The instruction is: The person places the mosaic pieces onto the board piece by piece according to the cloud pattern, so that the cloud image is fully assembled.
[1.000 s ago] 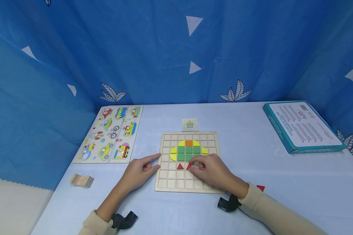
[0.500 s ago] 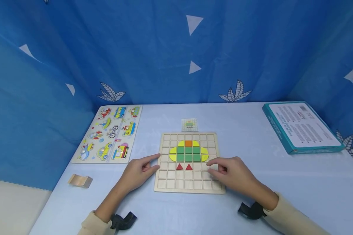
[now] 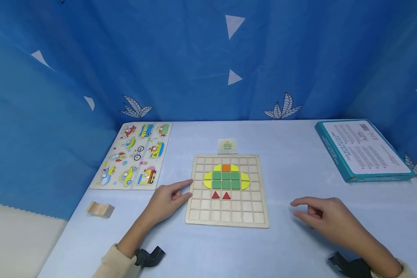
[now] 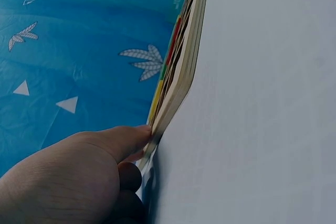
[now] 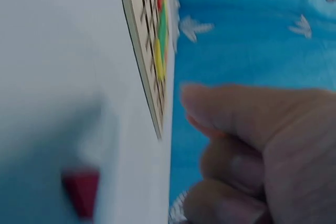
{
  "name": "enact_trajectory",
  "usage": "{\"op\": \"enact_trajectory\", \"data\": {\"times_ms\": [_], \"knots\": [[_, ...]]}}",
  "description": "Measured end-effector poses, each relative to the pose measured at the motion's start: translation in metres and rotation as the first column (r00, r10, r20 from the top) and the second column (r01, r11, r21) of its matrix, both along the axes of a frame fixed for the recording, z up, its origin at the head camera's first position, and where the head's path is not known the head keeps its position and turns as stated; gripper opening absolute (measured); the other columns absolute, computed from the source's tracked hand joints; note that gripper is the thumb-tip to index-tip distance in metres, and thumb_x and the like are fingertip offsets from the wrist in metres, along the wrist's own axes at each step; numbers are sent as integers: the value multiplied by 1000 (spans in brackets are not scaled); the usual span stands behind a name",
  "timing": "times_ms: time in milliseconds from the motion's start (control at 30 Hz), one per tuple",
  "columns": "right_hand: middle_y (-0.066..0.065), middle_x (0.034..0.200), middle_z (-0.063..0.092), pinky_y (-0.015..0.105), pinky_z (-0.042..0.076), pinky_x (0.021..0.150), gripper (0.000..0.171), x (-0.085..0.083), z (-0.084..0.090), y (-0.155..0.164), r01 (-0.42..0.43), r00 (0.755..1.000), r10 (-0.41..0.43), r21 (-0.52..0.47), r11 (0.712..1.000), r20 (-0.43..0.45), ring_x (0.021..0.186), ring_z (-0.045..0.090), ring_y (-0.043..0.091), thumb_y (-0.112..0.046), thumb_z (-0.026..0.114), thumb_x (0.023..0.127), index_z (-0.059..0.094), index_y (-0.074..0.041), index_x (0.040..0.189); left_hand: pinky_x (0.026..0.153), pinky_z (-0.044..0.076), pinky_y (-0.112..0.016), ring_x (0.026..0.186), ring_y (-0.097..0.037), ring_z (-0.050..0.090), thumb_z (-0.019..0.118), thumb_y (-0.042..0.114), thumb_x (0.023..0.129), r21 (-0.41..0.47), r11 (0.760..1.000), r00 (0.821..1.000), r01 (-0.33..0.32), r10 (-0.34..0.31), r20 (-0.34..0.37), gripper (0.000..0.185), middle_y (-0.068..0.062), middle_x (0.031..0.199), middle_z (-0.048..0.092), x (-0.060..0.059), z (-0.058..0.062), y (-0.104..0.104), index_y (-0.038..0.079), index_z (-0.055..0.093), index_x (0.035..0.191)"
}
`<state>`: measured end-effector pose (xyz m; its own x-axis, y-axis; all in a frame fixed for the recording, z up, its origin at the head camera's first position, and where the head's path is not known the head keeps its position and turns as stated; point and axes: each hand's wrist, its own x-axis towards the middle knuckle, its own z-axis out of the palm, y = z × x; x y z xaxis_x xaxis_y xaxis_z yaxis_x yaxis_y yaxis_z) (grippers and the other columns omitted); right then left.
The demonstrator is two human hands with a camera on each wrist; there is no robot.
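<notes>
A square wooden grid board (image 3: 226, 216) lies on the table, bearing green squares (image 3: 226, 180), an orange square (image 3: 226, 168), yellow curved pieces (image 3: 244, 180) and two red triangles (image 3: 215, 195). My left hand (image 3: 168, 200) touches the board's left edge with index finger and thumb spread apart. Away to the right of the board, my right hand (image 3: 328, 218) hovers over the table, thumb and index finger parted and the other fingers bent, with nothing held. Below it in the right wrist view lies a blurred red piece (image 5: 82, 192), hidden behind the hand in the head view.
Behind the board lies a small pattern card (image 3: 227, 146). A vehicle puzzle board (image 3: 125, 170) is at the back left, with a curved wooden block (image 3: 100, 209) in front of it. A teal-edged box (image 3: 366, 148) sits at the back right.
My right hand has let go of the second red triangle in the row below the green squares and moved right, off the board. My left hand has stayed at the board's edge.
</notes>
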<state>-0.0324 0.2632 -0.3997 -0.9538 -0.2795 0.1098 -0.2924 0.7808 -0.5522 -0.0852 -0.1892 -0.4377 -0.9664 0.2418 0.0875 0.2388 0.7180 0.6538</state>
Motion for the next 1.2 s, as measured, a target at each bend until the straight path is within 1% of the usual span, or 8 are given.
{"op": "enact_trajectory", "data": {"times_ms": [333, 600, 733, 867, 933, 1000, 1133, 1200], "knots": [[-19, 59, 38, 22, 33, 47, 22, 14, -18, 43, -83, 991, 89, -56, 995, 97, 50, 35, -1, -18, 84, 84, 77, -25, 104, 53, 33, -24, 51, -5, 38, 77, 33, 94, 5, 1000, 999, -2, 2, 33, 41, 12, 56, 43, 2, -3, 2, 25, 69, 134], [-15, 56, 41, 21, 35, 48, 21, 20, -23, 42, 10, 982, -20, 51, 999, 189, 50, 41, 3, -23, 84, 84, 79, -22, 104, 53, 32, -24, 51, -4, 37, 77, 33, 94, 3, 1000, 1000, -7, 7, 26, 41, 12, 55, 42, 3, -2, 2, 25, 70, 133], [-19, 56, 40, 20, 36, 48, 20, 22, -27, 42, -27, 993, 23, 33, 999, 114, 50, 38, 0, -17, 84, 84, 81, -22, 103, 53, 32, -24, 51, -4, 36, 77, 33, 94, 1, 1000, 1000, 0, 0, 26, 41, 12, 55, 42, 4, -1, 2, 25, 70, 134], [-21, 75, 66, 17, 46, 55, 25, 20, -29, 48, -82, 996, 82, 4, 997, 38, 63, 53, -6, -8, 84, 83, 82, -24, 103, 53, 32, -24, 50, -4, 36, 77, 33, 94, 0, 1000, 1000, 0, 0, 23, 41, 12, 55, 42, 3, -1, 2, 25, 70, 134], [-20, 82, 70, 18, 48, 57, 28, 19, -27, 50, -54, 998, 54, 7, 999, 36, 66, 56, -6, -4, 82, 84, 82, -23, 104, 53, 32, -24, 50, -4, 36, 77, 33, 94, -2, 1000, 1000, 0, 0, 21, 41, 12, 55, 42, 3, -1, 2, 25, 70, 134], [-21, 74, 65, 17, 46, 55, 30, 19, -25, 50, 4, 1000, -5, 29, 1000, 11, 63, 54, -5, -4, 82, 83, 81, -24, 105, 52, 32, -24, 50, -4, 37, 77, 33, 94, -3, 1000, 1000, 1, -1, 18, 41, 12, 55, 42, 2, 0, 2, 24, 70, 134], [-17, 55, 35, 21, 30, 46, 26, 19, -25, 48, 118, 991, -113, 73, 990, -73, 48, 33, 1, -10, 86, 81, 79, -21, 104, 53, 33, -24, 50, -4, 37, 76, 32, 94, -5, 1000, 1000, 1, -1, 5, 41, 13, 55, 42, 1, 1, 1, 24, 70, 134], [-15, 55, 35, 22, 27, 46, 26, 19, -25, 46, 153, 986, -145, 103, 983, -79, 47, 32, 2, -17, 89, 79, 79, -20, 103, 53, 33, -24, 50, -4, 37, 76, 32, 94, -4, 1000, 1000, 1, -1, 0, 41, 13, 55, 42, 1, 2, 1, 24, 70, 134]]}}
